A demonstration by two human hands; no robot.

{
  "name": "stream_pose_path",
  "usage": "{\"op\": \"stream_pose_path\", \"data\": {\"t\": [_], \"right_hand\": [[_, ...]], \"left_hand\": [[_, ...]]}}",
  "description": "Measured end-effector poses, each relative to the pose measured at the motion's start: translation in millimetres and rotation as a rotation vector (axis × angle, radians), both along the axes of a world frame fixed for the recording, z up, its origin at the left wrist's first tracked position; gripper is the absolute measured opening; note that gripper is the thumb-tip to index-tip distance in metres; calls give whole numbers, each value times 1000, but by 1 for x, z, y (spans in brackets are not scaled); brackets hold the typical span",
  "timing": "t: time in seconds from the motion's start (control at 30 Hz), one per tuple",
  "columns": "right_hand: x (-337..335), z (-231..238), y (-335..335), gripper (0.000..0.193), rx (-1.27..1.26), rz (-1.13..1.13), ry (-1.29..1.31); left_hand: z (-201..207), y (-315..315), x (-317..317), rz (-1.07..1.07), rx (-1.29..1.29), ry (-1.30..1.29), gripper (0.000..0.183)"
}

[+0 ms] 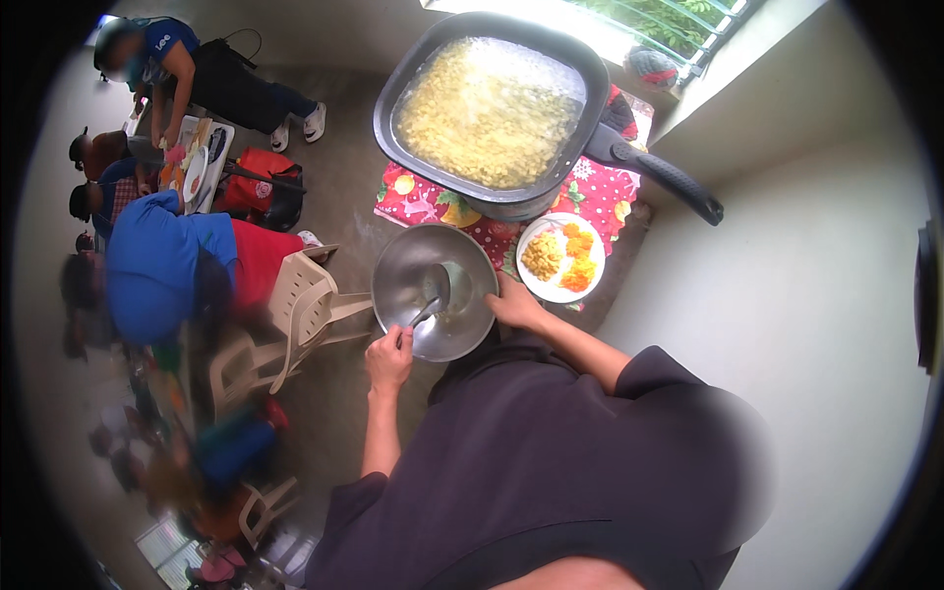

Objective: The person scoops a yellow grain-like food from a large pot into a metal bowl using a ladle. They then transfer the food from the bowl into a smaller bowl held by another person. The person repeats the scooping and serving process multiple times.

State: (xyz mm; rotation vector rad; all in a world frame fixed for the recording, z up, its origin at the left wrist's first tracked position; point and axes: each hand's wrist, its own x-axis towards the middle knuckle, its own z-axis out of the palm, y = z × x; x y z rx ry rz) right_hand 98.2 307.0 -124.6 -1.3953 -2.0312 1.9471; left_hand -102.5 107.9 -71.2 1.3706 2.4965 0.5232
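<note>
My left hand [390, 358] is closed on the handle of a ladle [439, 285], whose dark bowl rests inside a steel mixing bowl [397, 258]. A little pale residue shows in the bottom of the mixing bowl. At its right side, my right hand [513, 303] grips the rim, with the fingers partly hidden. Just beyond stands a square dark pan [386, 126], holding small yellowish pieces in bubbling liquid. Close to my right hand is a white plate [525, 241] with a mound of yellow-brown food and several orange shredded heaps.
The pan's long black handle [669, 182] juts out right toward the wall. Beneath lies a red patterned tablecloth [472, 224]. A beige plastic chair [300, 290] stands left of the bowl. Several people are at the left, one in a blue shirt [152, 261]. A barred window [678, 29] is beyond.
</note>
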Motion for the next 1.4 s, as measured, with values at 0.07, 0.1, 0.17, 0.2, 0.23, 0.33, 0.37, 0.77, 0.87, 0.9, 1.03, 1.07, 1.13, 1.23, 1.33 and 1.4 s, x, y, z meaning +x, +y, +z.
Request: {"op": "stream_pose_path", "data": {"t": [0.07, 0.1, 0.17, 0.2, 0.23, 0.33, 0.37, 0.77, 0.87, 0.9, 1.03, 1.07, 1.13, 1.23, 1.33, 1.4], "right_hand": [[5, 0, 3, 56, -25, 12, 0], [7, 0, 4, 56, -35, 18, 0], [9, 3, 5, 57, -65, 12, 2], [8, 4, 6, 58, -78, 11, 3], [8, 5, 4, 59, -79, 2, -1], [-1, -3, 0, 59, 3, -8, 17], [-3, -21, -4, 58, 72, -16, 30], [-97, -37, -43, 44, 65, 41, 131], [-119, 18, -59, 47, 111, 126, 109], [-124, 27, -62, 50, 127, 147, 94], [-140, -31, -69, 48, 61, 180, 160], [-144, -28, -71, 48, 62, 165, 150], [-147, -32, -70, 51, -14, 125, 202], [-154, 23, -81, 52, -270, 38, 210], [-159, 40, -81, 53, -313, 161, 193], [-160, 61, -86, 52, -292, 169, 200]], "left_hand": [[1, 1, 10, 12, 12, -17, 37], [0, 1, 13, 3, 10, -15, 38], [-2, 0, 14, -13, 10, -11, 38], [-2, 0, 14, -9, 14, -16, 38], [-2, -1, 13, -5, 18, -20, 39], [1, -3, 3, 12, 40, -20, 39], [3, -3, -3, 14, 47, -17, 39], [10, -73, -50, 191, 160, -18, 37], [14, -95, -55, 260, 184, -27, 37], [15, -99, -57, 277, 197, -30, 37], [7, -112, -69, 302, 253, -1, 35], [7, -115, -72, 312, 277, 4, 35], [6, -118, -75, 321, 308, 2, 34], [3, -122, -82, 342, 352, -7, 33], [0, -124, -81, 331, 325, -71, 33], [3, -127, -80, 304, 303, -58, 32]]}}
